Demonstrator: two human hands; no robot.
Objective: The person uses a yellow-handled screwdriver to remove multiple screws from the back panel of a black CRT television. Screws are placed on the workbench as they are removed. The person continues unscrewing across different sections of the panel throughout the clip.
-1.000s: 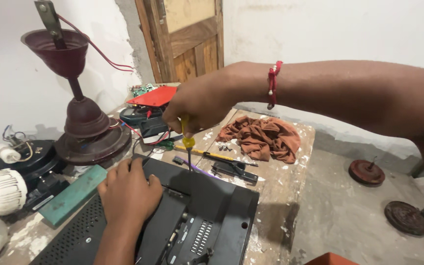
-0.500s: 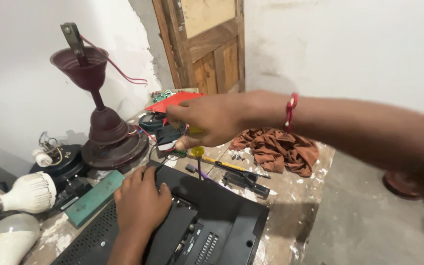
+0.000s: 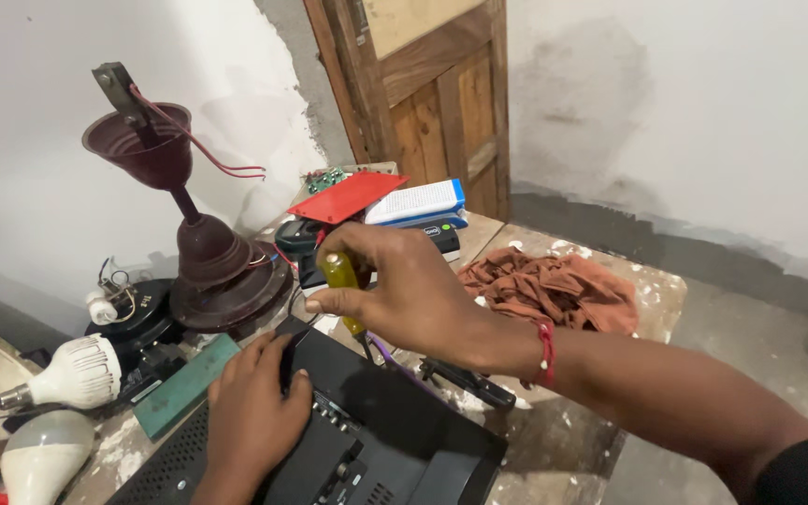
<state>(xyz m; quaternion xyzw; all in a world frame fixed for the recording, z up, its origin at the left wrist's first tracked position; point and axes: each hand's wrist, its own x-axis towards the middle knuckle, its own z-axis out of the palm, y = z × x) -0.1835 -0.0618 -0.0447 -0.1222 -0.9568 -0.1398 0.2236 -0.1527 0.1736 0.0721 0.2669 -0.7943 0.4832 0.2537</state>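
Yellow and see-through, sitting in the middle of the frame: gripping the screwdriver (image 3: 340, 276) by its handle in the right hand (image 3: 413, 295), fingers curled shut round it, thumb lying across the top. Pointing the shaft down toward the black casing (image 3: 395, 440) at lower centre. Losing the tip in shadow under the hand, so not telling whether it is touching the casing or hanging just above it.

Pressing the left hand (image 3: 254, 416) flat on the casing at lower left, fingers together, fingertips lying just beside the spot under the shaft.

Probably risking most there: a tip skating off smooth plastic and running straight into those fingertips, or scoring the casing. Driving at a slant rather than upright, as the tilted handle suggests, likely making such a slip easier.

Possibly also risking a shifting casing: resting on the paint-flecked table (image 3: 656, 290) with one corner near the lower edge, held down by one palm only, so likely sliding or tipping under a hard push.

Crowding in around the work: pliers (image 3: 465, 379) just right of the shaft, a green board (image 3: 184, 385) touching the casing's left side, white bulbs (image 3: 77, 372) at far left, a maroon fan stem (image 3: 203, 257) standing upright at upper left. Judging a sudden jerk of either arm as enough to be knocking the bulbs off or toppling the stem. Lying well clear at right of centre: a rust cloth (image 3: 554, 290).
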